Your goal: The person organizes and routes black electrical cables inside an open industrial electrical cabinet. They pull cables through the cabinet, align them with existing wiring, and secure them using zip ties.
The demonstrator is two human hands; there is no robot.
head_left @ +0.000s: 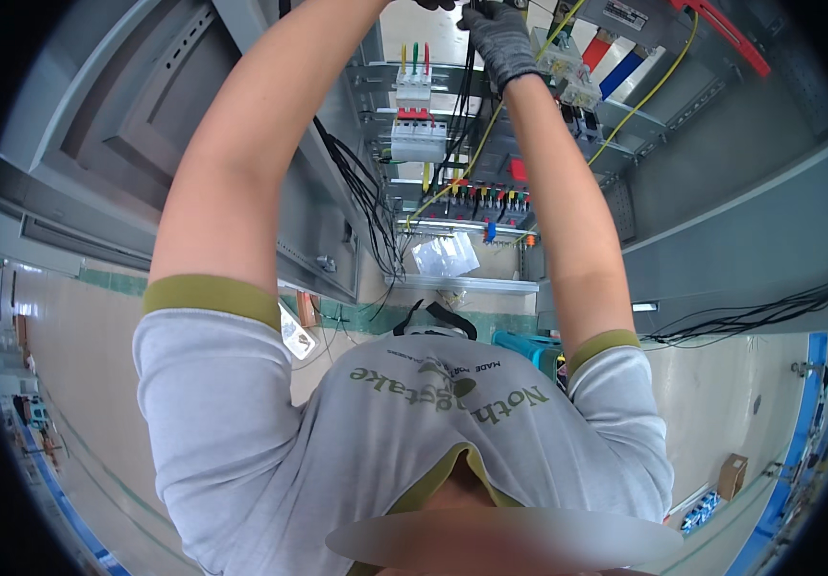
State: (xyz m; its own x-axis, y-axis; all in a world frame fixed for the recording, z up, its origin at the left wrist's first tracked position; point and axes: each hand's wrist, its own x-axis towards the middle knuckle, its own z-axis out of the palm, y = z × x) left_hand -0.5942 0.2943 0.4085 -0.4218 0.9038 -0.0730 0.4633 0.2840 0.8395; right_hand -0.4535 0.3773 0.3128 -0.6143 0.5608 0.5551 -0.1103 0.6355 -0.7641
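Note:
Both of my arms reach up to the top edge, into an open grey electrical cabinet. My right hand (502, 43), in a grey knitted glove, has its fingers bent around black wires (468, 72) that hang down inside the cabinet. Only dark gloved fingertips of my left hand (435, 4) show beside it; the rest is cut off by the frame. Left of the wires sits a white circuit breaker (418, 140) with red parts, below a smaller white unit (413, 91) with yellow, green and red leads. Right of my right hand are clear plastic covers (572, 82) and red and blue busbars (622, 75).
A row of coloured terminals (491, 198) crosses the cabinet lower down. A clear plastic bag (446, 255) lies on its floor. Open doors flank me, the left door (117, 125) with a black wire bundle (361, 182) alongside. A yellow-green wire (649, 91) loops at right.

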